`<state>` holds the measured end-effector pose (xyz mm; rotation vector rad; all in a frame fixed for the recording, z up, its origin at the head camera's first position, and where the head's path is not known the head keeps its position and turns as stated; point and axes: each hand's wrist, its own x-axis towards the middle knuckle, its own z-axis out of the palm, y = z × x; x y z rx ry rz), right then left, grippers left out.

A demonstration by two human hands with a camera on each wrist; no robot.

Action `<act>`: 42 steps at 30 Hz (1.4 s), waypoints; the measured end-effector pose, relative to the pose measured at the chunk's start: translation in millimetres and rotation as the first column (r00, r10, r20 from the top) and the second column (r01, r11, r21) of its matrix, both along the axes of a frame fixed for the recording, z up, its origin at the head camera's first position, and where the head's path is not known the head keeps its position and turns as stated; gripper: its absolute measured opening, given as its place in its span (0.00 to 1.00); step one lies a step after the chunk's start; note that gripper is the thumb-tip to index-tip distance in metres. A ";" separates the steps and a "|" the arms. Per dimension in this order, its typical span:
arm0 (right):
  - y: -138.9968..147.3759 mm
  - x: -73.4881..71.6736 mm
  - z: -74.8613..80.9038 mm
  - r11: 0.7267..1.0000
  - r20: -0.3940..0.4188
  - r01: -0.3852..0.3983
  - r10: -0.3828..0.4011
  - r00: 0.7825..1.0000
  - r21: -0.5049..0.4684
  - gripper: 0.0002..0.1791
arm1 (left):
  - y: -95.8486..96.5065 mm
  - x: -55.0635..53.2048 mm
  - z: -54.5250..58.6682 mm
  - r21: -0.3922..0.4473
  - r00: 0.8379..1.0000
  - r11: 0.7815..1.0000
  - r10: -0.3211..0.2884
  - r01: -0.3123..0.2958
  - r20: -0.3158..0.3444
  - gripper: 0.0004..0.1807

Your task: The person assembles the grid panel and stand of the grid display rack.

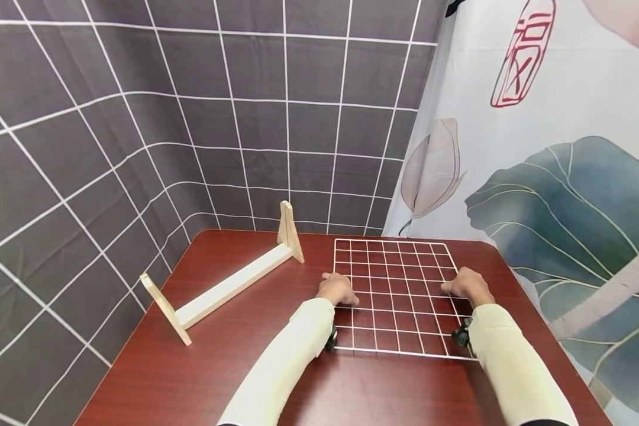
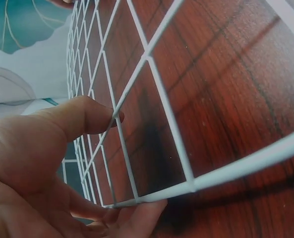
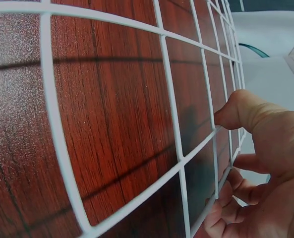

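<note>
The white wire grid [image 1: 391, 294] sits over the counter [image 1: 245, 367] between my left hand [image 1: 338, 289] and my right hand [image 1: 468, 286], both pinching its opposite side edges, thumbs inward, fingers curled around

Bright, soft light is filling the head view, glossing the near part of the red table [image 1: 319, 390] and laying a dim shadow beside the right sleeve [image 1: 516, 367]. Both wrist views are looking dimmer and softer; there the white wire grid [image 3: 171, 94] is casting dark line shadows and bowing toward the edges, while pale glare is whitening patches of wood.
</note>
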<state>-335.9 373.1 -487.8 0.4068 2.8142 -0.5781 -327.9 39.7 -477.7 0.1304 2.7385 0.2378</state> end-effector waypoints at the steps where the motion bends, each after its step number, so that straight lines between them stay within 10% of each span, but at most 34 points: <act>1: 0.1 0.4 0.4 1.000 -0.007 0.003 -0.003 1.000 -0.004 0.36 | 0.2 -1.1 -0.6 -0.002 1.000 1.000 0.002 -0.002 -0.006 0.32; 25: -13.6 -2.2 24.2 0.993 -0.248 0.102 -0.114 0.962 -0.060 0.47 | -6.6 -6.8 23.7 0.221 0.955 0.949 0.258 -0.223 -0.143 0.56; 42: -26.7 -10.0 50.1 0.984 -0.486 0.111 -0.166 0.858 -0.141 0.50 | -13.4 -18.8 43.5 0.316 0.898 0.916 0.339 -0.247 -0.281 0.59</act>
